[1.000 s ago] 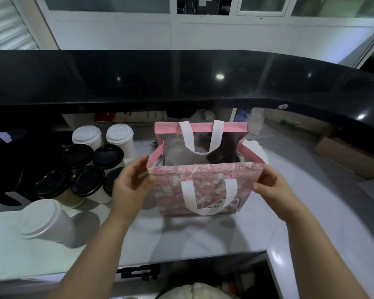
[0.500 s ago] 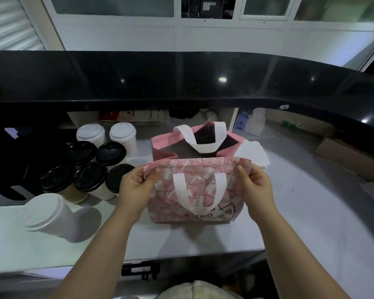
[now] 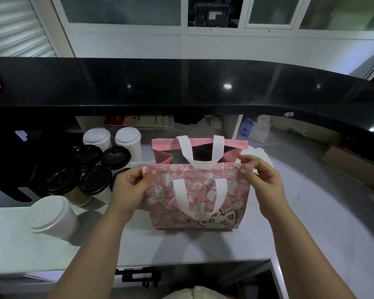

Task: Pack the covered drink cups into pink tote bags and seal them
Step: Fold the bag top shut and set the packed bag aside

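- Head view: the pink tote bag (image 3: 199, 203) stands on the gray counter (image 3: 311, 223), right in front of the person, w/ its mouth open.
- The left hand (image 3: 130, 186) pinches the left top corner of the bag's near side. The right hand (image 3: 261, 180) pinches the right top corner. Both are tight on the cloth.
- The far side stands up behind, w/ its white handle (image 3: 200, 152) sticking up. It's dark inside (can't tell if a drink is in there).
- The cups (image 3: 95, 180) w/ lids wait just left of the bag; no hand holds one.
- Prob. the step is getting the bag's mouth ready.
- To do it well: keep both corners level & pull the same on each side.
- Keep the bottom flat on the counter so the bag can't tip.
- Keep the handles clear of the mouth.
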Demonstrator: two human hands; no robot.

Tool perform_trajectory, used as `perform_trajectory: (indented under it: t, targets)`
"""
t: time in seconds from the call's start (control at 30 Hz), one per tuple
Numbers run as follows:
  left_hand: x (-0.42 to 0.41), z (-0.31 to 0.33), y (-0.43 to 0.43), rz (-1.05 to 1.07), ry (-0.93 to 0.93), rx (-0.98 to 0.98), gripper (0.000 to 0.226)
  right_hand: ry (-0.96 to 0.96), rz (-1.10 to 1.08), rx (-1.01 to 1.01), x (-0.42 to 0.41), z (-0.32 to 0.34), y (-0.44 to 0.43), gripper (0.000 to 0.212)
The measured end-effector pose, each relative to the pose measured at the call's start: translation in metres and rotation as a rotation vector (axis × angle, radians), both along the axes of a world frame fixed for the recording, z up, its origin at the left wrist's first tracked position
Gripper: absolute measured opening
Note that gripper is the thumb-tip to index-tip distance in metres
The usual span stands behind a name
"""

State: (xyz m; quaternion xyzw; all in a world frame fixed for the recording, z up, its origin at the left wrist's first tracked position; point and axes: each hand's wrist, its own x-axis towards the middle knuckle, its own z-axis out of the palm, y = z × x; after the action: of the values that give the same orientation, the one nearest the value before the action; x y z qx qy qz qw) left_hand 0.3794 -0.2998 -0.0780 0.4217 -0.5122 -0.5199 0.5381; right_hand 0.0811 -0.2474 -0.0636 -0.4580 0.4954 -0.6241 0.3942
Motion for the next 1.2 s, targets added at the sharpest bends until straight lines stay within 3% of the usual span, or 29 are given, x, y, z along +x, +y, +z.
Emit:
perform_trajectory:
  t: [0.1,0.27,0.4,0.5,0.73,0.9,1.1,1.2]
  targets:
    - [0.001,0.004,-0.007,-0.108,-0.035,-0.005,0.021,0.058,-0.013,0.075,-0.003,-0.002,-0.010,0.030]
    - [0.005,0.007,-0.031,-0.131,-0.279,-0.088,0.025,0.062,0.109,0.080,-0.010,-0.001,-0.027,0.021]
    - [0.005,0.012,-0.039,-0.283,-0.185,-0.028,0.013,0.037,0.071,0.080,-0.008,-0.008,-0.030,0.013]
    - [0.002,0.010,-0.042,-0.190,-0.166,-0.051,0.019,-0.015,-0.032,0.036,-0.004,-0.012,-0.029,0.020]
    - [-0.013,0.004,-0.042,0.054,-0.162,-0.093,0.027,-0.010,-0.171,0.033,0.001,-0.013,-0.031,0.014]
    - [-0.018,-0.001,-0.042,0.098,-0.144,-0.073,0.034,0.031,-0.229,0.012,0.000,-0.015,-0.031,0.016]
    - [-0.014,0.001,-0.047,-0.021,-0.074,-0.029,0.062,0.032,-0.240,0.022,0.002,-0.010,-0.034,0.042]
    - [-0.017,0.005,-0.048,-0.063,-0.102,-0.045,0.057,0.218,-0.247,0.048,0.005,-0.008,-0.032,0.048]
